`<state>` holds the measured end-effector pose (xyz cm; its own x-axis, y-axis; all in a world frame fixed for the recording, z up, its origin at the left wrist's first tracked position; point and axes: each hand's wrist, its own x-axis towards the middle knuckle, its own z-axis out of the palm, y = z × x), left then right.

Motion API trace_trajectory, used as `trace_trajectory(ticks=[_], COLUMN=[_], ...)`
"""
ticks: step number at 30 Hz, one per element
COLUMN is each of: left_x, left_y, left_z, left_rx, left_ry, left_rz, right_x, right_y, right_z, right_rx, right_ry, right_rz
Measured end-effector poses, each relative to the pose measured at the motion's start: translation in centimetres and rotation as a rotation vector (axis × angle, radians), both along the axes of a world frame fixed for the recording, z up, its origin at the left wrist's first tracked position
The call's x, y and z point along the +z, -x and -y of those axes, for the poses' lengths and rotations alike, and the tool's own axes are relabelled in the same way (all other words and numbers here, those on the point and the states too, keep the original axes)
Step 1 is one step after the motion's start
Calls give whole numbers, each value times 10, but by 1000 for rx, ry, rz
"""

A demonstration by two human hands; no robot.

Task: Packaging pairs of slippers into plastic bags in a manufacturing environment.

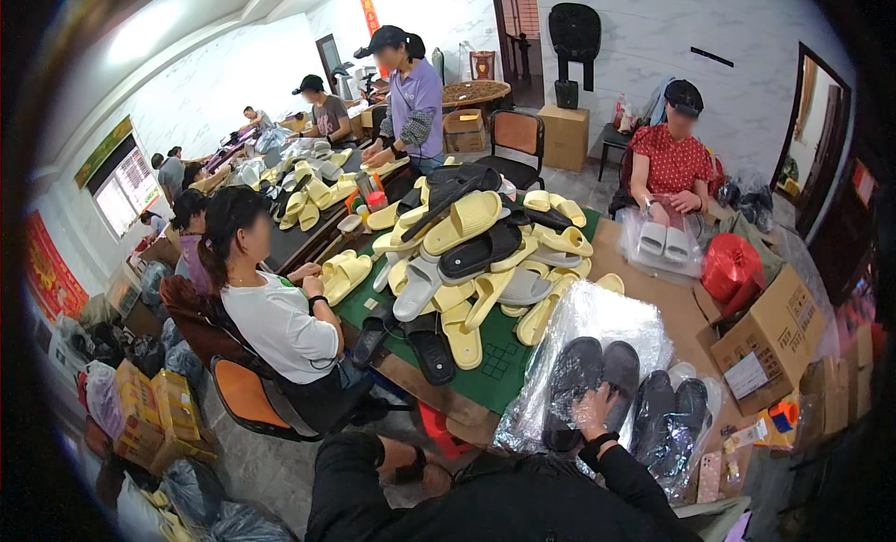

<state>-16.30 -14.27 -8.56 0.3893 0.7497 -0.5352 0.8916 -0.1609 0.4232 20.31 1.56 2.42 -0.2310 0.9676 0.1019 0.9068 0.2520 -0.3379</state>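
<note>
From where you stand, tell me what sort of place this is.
Probably a small slipper-packing workshop: a heap of yellow, grey and black foam slippers covers the green table, black pairs sit in clear plastic bags, and brown cardboard cartons stand about.

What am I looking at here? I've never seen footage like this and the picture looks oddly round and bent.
The picture comes from a wide fisheye camera worn on a person's head, looking down; that lens bends straight edges. No machine is here, only people. The wearer's right hand, in a black sleeve, rests on a clear bag holding dark slippers. The left hand is out of view. A second bagged dark pair lies beside it. On the green table mat sits a heap of yellow, grey and black slippers. Other people sit or stand around the tables, with a cardboard box at the right.
</note>
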Motion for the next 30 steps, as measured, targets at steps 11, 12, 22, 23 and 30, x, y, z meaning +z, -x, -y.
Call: trace_trajectory(ticks=[11, 12, 22, 23, 30], left_x=[205, 201, 143, 139, 131], left_y=[-128, -157, -223, -224, -220], left_z=[-150, -144, -125, -125, -128], left_rx=[-3, -52, 217, 391, 575], left_ry=[-381, -429, -644, -663, -264], left_rz=[140, 82, 272, 284, 728], right_x=[-3, -23, 20, 22, 33], right_y=[23, 15, 20, 20, 25], right_z=[-7, -13, -9, -10, -17], right_rx=[-142, -78, -297, -325, -272], right_ry=[-58, -50, -123, -142, -196], right_rz=[-45, 17, -232, -237, -162])
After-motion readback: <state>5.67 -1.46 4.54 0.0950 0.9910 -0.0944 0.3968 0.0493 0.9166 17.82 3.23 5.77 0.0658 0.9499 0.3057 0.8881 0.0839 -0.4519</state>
